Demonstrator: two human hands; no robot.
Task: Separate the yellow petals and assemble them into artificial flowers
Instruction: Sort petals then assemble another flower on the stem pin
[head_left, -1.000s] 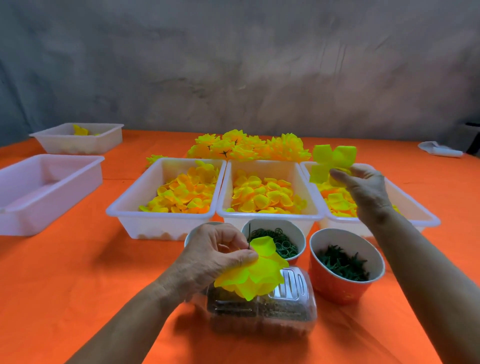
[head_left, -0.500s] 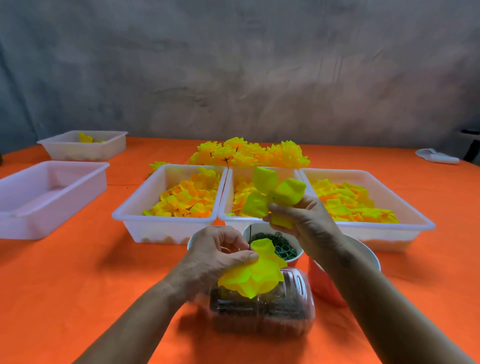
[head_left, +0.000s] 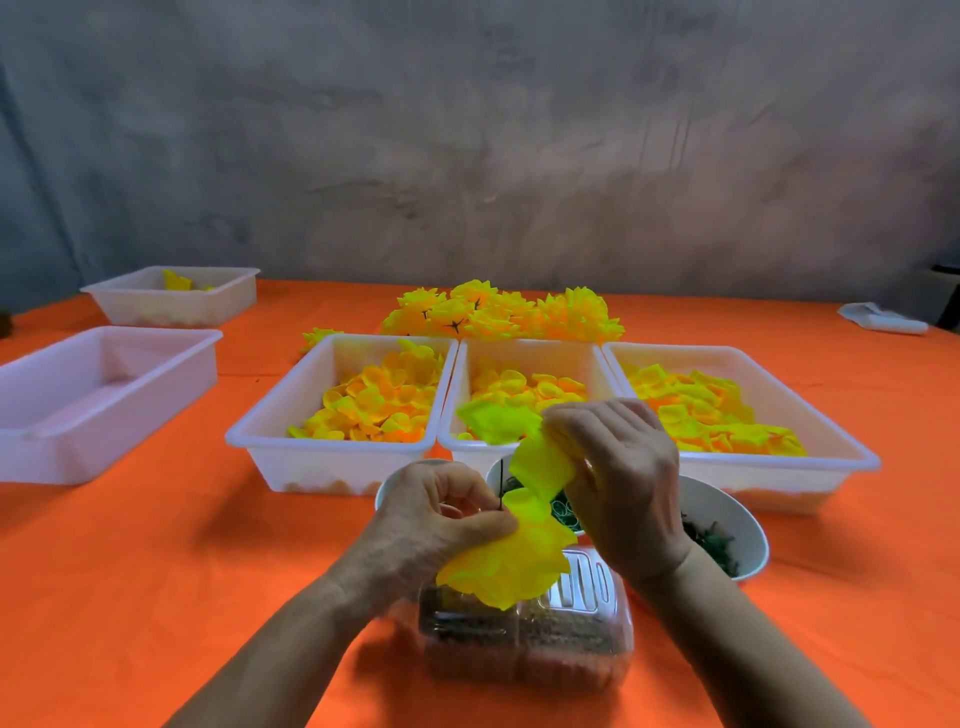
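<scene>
Partly hidden, right hand (head_left: 623, 488) grips petal piece (head_left: 540, 462); left hand (head_left: 436, 525) pinches flower (head_left: 509, 566).

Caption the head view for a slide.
Both hands, left and right, thread a petal layer onto a half-built flower.

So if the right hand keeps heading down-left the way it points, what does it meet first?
Most likely the half-built flower that the left hand holds; the right hand brings its petal piece almost onto it. Depth is hard to judge.
</scene>
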